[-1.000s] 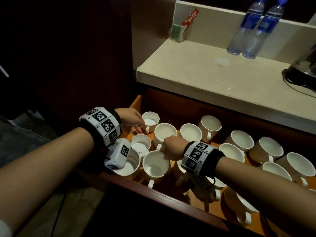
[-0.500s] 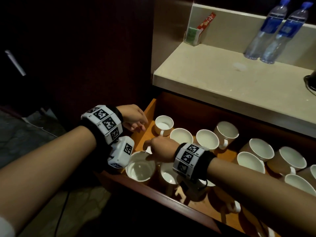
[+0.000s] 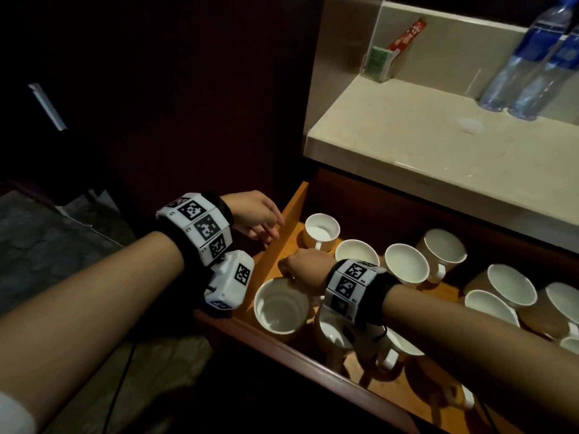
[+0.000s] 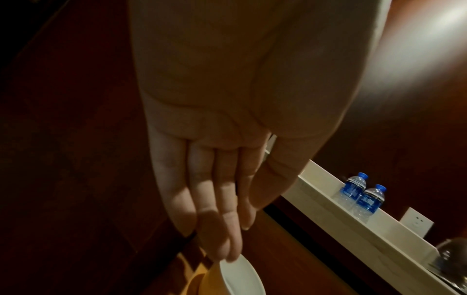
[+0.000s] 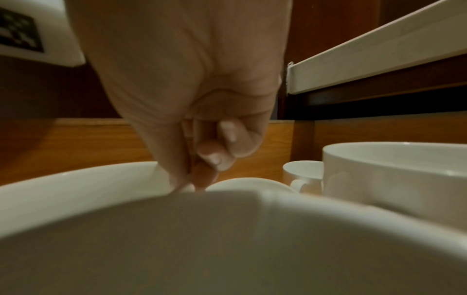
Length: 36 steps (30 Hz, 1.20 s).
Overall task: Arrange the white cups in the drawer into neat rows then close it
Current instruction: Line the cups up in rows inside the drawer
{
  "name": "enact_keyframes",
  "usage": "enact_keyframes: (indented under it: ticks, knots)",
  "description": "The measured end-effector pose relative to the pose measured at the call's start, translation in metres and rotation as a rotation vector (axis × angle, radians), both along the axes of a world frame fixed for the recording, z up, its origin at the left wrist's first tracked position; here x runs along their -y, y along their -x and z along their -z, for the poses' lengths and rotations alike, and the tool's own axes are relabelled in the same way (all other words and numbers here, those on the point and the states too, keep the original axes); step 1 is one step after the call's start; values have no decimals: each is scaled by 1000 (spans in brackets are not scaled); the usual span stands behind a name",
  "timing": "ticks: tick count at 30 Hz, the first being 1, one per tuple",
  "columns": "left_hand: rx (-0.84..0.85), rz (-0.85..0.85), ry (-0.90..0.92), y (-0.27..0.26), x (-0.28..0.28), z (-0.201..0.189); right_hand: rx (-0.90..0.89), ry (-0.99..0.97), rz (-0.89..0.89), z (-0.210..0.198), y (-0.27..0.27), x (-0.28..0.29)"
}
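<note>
The wooden drawer stands open, with several white cups upright in it. My right hand is in the left end, between the front-left cup and the back-left cup. In the right wrist view that hand has curled fingers and its thumb pinching the rim of a white cup, which the head view hides. My left hand hovers over the drawer's left wall and holds nothing. Its straight fingers are above a cup rim.
More cups run in loose rows toward the right. A pale countertop overhangs the drawer's back and carries two water bottles and a sachet holder. A dark cabinet wall lies to the left.
My right hand has moved left from a second-row cup to the cup at the drawer's left end. My left hand has drawn back from the back-left cup to the drawer's left wall.
</note>
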<state>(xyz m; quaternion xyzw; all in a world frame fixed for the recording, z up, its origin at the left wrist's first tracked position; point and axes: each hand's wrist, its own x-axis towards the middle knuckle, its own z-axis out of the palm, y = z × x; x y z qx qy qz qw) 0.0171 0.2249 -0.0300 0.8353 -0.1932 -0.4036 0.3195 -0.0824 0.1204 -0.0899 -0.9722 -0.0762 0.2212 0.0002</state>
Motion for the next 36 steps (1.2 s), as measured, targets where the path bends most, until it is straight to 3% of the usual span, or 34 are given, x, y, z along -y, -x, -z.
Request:
enact_keyframes:
  ticks: [8, 26, 36]
  knots:
    - [-16, 27, -4, -6, 5, 7, 52, 37, 109, 1, -6, 13]
    - [-26, 69, -31, 1, 17, 12, -10, -126, 278, 10, 0, 15]
    - [-18, 73, -60, 3, 23, 17, -65, -78, 234, -1, 16, 9]
